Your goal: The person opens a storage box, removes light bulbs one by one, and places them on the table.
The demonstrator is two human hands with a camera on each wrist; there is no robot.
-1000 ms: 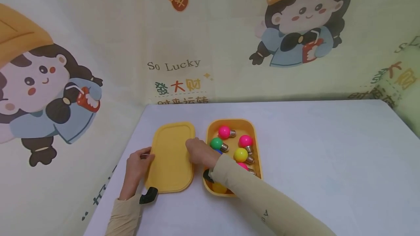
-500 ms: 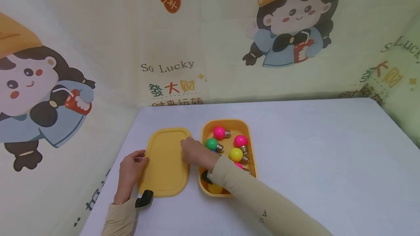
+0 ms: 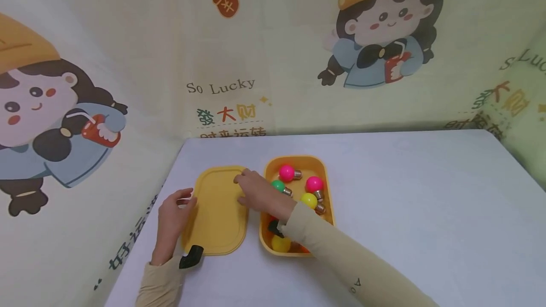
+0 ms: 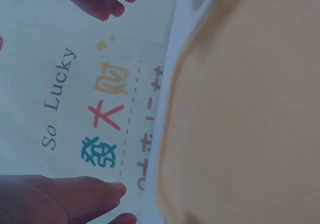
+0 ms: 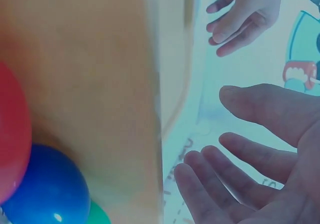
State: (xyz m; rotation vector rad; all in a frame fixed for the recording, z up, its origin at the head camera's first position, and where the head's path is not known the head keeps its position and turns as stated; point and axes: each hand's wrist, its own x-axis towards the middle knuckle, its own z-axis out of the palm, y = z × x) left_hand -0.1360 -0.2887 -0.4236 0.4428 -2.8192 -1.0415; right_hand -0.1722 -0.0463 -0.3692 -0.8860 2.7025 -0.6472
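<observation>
The yellow lid [image 3: 217, 212] lies flat on the table [image 3: 405, 193], just left of the yellow box [image 3: 326, 174] that holds the coloured bulbs [image 3: 286, 173]. Over the last second the right hand [image 3: 258, 193] has been moved from the lid's right edge toward its far corner; its fingers are seen spread and relaxed in the wrist view, gripping nothing. The left hand [image 3: 170, 219] is kept at the lid's left edge, fingers loose. A fresh purchase on the lid appears to be sought.
</observation>
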